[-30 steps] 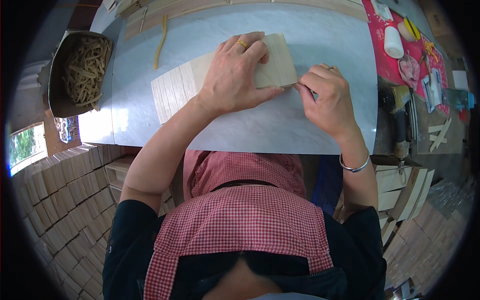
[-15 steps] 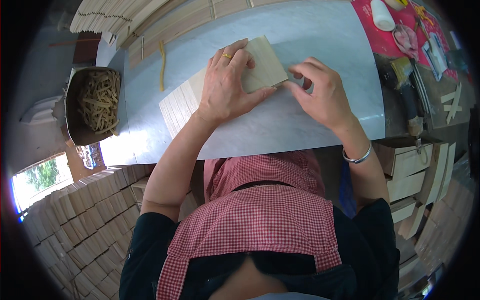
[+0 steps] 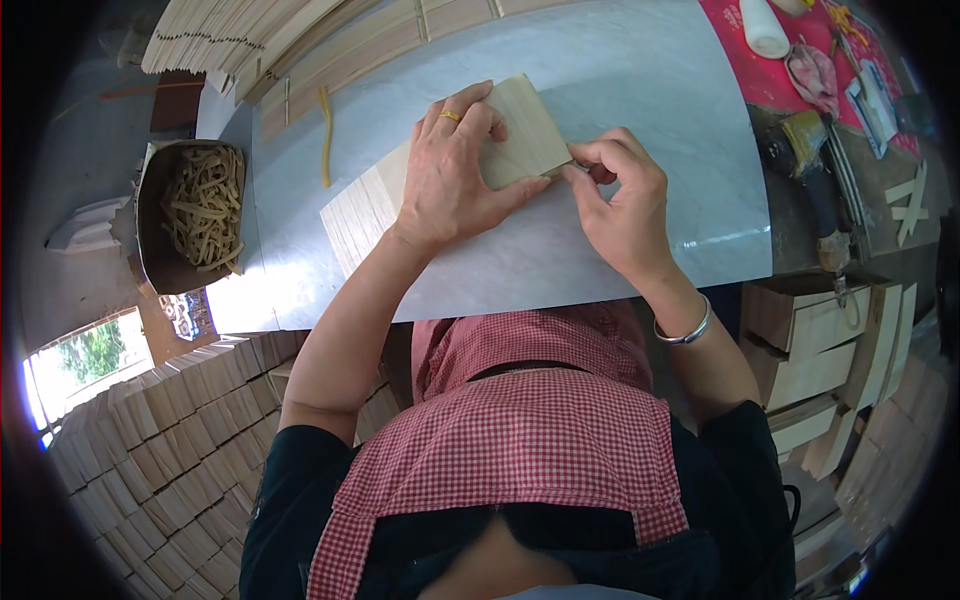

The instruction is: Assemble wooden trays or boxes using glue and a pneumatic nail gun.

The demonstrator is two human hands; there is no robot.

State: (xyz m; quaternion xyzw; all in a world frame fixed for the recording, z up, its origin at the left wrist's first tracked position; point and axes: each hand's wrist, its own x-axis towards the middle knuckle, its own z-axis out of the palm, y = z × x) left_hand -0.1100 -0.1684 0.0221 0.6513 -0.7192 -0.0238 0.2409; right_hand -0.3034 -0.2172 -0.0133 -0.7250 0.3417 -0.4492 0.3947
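One pale wooden piece [image 3: 527,130], plain-grained at the right portion and finely lined at the left, set at a slant beneath the left hand [image 3: 450,170], extending out to both sides of it; its near right corner meets the fingertips of the right hand [image 3: 622,195]. Left hand: laid across the piece from above, holding it, thumb along the near edge, fingers bent over toward the far side; gold-coloured ring [image 3: 450,115] on one finger. Right hand: thumb and forefinger drawn narrow at the corner, other fingers curled; whether they pinch the wood or some small item cannot be told; silver-coloured bangle [image 3: 684,325] at the wrist. Beneath both hands: one pale, marbled tabletop [image 3: 650,90]. Beyond and left of the left hand: one yellowish strip [image 3: 326,135], lying loose; farther out, a row of wooden boards [image 3: 350,60]. Well to the left of the left hand: one open box [image 3: 153,215] holding a heap of tan strips [image 3: 205,205]. Beyond and right of the right hand: one red sheet [image 3: 730,60] bearing a white bottle [image 3: 765,28] and a pink rag [image 3: 812,75]. Right of the right hand: one dark-handled tool [image 3: 820,195]; farther right, crossed wooden slats [image 3: 907,205].
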